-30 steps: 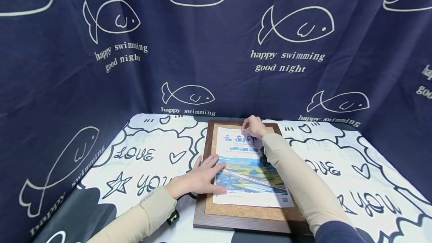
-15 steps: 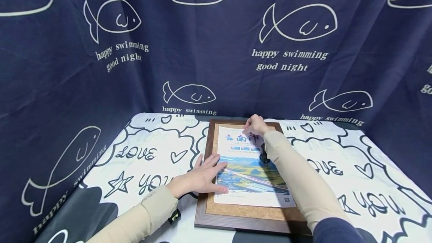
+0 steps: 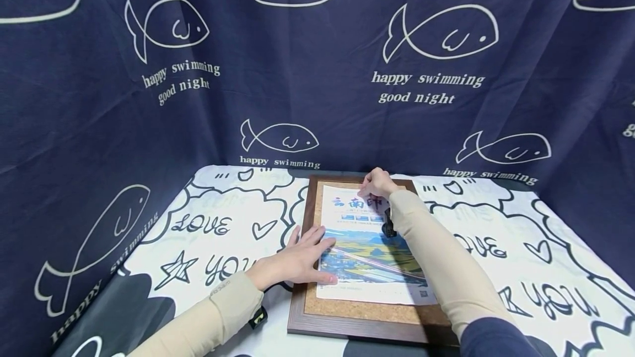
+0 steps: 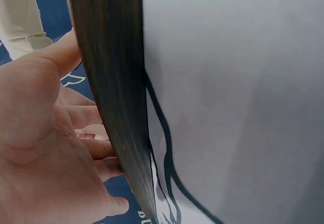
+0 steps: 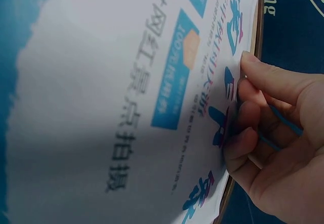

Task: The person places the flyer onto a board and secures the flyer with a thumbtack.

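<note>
A printed poster (image 3: 367,260) with blue characters and a landscape picture lies on a cork board (image 3: 357,310) in a dark wooden frame. My left hand (image 3: 300,260) rests with spread fingers over the left frame edge, fingertips and thumb on the poster's margin. In the left wrist view, the left hand (image 4: 30,113) extends past the frame's side (image 4: 111,82). My right hand (image 3: 378,183) is at the top middle of the poster, thumb and fingers bent together against the paper. In the right wrist view, the thumb (image 5: 263,72) meets the top edge; I cannot tell whether something small is pinched.
The board lies on a table with a white cloth (image 3: 198,247) printed with black drawings and words. A dark blue curtain (image 3: 317,70) with fish drawings hangs close behind the board's far edge and along both sides. My right sleeve (image 3: 436,269) covers the board's right side.
The head view has shifted slightly, so the board appears a little farther right. Both hands keep about the same places on the poster.
</note>
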Tool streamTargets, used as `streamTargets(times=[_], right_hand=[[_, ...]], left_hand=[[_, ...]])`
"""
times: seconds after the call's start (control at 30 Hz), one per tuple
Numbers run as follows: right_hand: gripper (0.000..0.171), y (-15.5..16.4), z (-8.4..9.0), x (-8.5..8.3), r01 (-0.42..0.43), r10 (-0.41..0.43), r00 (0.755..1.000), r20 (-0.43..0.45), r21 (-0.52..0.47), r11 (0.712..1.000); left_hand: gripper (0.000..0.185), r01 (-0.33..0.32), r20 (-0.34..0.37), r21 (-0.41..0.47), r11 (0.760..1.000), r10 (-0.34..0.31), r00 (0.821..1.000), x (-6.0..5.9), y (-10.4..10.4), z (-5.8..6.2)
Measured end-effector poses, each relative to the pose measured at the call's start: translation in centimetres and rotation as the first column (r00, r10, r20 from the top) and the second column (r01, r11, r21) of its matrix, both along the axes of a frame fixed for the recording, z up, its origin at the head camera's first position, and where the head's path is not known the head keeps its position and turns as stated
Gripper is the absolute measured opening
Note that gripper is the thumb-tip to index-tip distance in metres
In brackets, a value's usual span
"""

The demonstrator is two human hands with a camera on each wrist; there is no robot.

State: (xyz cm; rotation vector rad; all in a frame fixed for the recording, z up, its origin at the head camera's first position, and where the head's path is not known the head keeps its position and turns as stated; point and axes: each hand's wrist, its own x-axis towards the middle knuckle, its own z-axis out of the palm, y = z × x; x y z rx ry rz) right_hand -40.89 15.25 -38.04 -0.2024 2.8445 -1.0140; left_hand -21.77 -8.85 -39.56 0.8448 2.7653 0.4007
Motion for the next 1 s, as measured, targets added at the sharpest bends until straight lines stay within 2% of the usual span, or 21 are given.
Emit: streamTargets(times=[0.27,0.53,0.77,1.0], right_hand=[[0.015,-0.14,-0.17,-0.2,0.003,-0.003,1.0,-0.005,0.015,1.0],[0.02,-0.17,-0.3,-0.19,0.01,-0.01,1.0,0.008,-0.013,1.0],[0.026,-0.37,-0.16,-0.19,0.036,-0.035,0.999,-0.019,0.01,0.999],[0.027,-0.23,-0.27,-0.1,0.022,-0.022,1.0,0.005,-0.015,1.0]], left_hand=[[0.086,-0.004,0.001,0.001,1.0,0.004,1.0,0.06,-0.03,0.05],[0.087,-0.003,-0.001,0.005,1.0,0.003,1.0,0.02,-0.1,0.0],[0.087,-0.004,-0.004,0.0,1.0,0.004,1.0,-0.01,-0.14,0.09],[0.086,-0.003,0.001,0.007,1.0,0.003,1.0,-0.03,-0.18,-0.06]])
